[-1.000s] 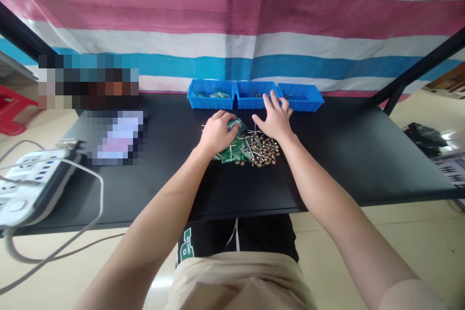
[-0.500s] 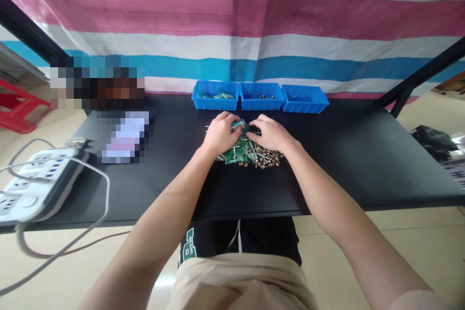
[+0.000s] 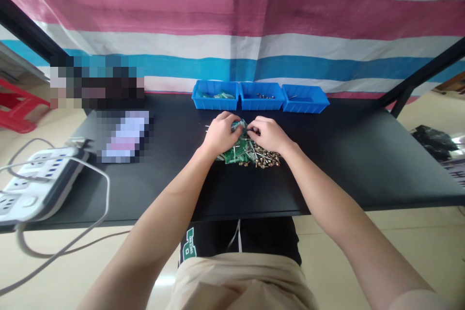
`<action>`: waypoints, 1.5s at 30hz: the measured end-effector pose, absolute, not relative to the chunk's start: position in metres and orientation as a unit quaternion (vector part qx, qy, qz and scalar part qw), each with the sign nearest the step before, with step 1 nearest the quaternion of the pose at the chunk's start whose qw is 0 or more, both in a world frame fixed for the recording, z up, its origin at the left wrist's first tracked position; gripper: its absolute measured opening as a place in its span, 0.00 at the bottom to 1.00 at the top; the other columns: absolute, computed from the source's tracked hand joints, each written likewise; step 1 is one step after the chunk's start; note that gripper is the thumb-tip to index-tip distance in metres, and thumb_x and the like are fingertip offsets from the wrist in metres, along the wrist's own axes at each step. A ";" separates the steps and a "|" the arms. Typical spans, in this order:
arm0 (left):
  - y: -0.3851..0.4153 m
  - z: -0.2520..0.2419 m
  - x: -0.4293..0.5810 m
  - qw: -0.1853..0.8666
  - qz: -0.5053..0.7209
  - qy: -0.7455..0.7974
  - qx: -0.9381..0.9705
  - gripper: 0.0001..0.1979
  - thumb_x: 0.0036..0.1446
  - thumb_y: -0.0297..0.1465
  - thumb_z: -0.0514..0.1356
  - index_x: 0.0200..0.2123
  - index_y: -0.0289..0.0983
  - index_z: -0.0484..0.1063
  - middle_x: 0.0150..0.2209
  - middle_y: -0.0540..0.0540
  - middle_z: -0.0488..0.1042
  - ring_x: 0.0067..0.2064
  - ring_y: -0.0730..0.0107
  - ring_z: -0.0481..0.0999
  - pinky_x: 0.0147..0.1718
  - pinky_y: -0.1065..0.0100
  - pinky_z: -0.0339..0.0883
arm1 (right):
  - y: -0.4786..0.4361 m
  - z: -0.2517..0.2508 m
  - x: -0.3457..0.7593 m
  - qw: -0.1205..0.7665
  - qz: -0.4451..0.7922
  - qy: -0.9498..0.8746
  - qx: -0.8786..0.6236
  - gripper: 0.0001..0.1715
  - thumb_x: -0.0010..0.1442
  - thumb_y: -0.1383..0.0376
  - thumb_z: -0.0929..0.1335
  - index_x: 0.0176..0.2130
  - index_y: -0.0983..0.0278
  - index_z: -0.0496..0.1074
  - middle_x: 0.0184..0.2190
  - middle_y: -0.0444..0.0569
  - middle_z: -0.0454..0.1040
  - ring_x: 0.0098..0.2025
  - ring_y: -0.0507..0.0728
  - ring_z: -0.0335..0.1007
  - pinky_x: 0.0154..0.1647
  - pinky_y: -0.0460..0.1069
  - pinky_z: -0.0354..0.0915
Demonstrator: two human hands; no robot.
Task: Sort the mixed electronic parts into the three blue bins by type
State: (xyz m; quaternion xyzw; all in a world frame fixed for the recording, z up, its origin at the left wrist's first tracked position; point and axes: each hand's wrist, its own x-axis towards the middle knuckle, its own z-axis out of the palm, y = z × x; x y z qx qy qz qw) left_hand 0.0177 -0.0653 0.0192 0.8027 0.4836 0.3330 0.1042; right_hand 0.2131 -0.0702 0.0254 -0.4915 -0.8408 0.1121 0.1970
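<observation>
A mixed pile lies on the black table: green translucent plastic pieces on its left, brass-coloured screws on its right, and thin pale rods among them. My left hand is over the pile's far left side, thumb and fingers closed on a bluish-green plastic piece. Facing it, my right hand is closed in a pinch at the pile's far edge. Whatever its fingertips hold is too small to make out. Both hands cover part of the pile.
Three blue bins stand in a row behind the pile. Green pieces lie in the left one, screws in the middle, a thin piece in the right. A white power strip with cables and a blurred phone are on the left.
My right hand's fingers have drawn together into a tighter pinch, and the dark piece seen between the hands no longer shows. My left hand is nearly still.
</observation>
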 end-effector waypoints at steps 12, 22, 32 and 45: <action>-0.064 0.017 0.018 0.103 0.331 0.485 0.803 0.10 0.61 0.32 0.60 0.43 0.37 0.77 0.45 0.41 0.77 0.46 0.58 0.78 0.50 0.57 0.73 | -0.069 0.024 0.214 0.135 0.083 -0.789 -0.594 0.17 0.65 0.62 0.65 0.49 0.64 0.77 0.47 0.56 0.76 0.50 0.64 0.72 0.46 0.56 0.68; -0.065 0.018 0.018 0.106 0.322 0.488 0.804 0.10 0.61 0.32 0.60 0.43 0.36 0.77 0.45 0.40 0.77 0.47 0.57 0.78 0.51 0.57 0.74 | -0.065 0.021 0.215 0.178 0.128 -0.778 -0.588 0.07 0.59 0.69 0.68 0.36 0.63 0.77 0.37 0.51 0.80 0.41 0.60 0.76 0.43 0.52 0.67; -0.066 0.020 0.020 0.113 0.306 0.494 0.806 0.11 0.61 0.32 0.59 0.45 0.36 0.77 0.46 0.40 0.77 0.48 0.56 0.78 0.52 0.57 0.73 | -0.074 0.035 0.204 0.087 0.095 -0.710 -0.693 0.12 0.61 0.61 0.67 0.44 0.61 0.74 0.40 0.55 0.80 0.46 0.66 0.76 0.44 0.55 0.69; -0.065 0.018 0.020 0.119 0.301 0.493 0.808 0.11 0.61 0.32 0.59 0.45 0.37 0.77 0.46 0.41 0.77 0.48 0.57 0.78 0.50 0.59 0.73 | -0.075 0.030 0.200 0.095 0.080 -0.720 -0.682 0.15 0.61 0.64 0.65 0.47 0.60 0.74 0.40 0.56 0.80 0.44 0.67 0.77 0.41 0.55 0.68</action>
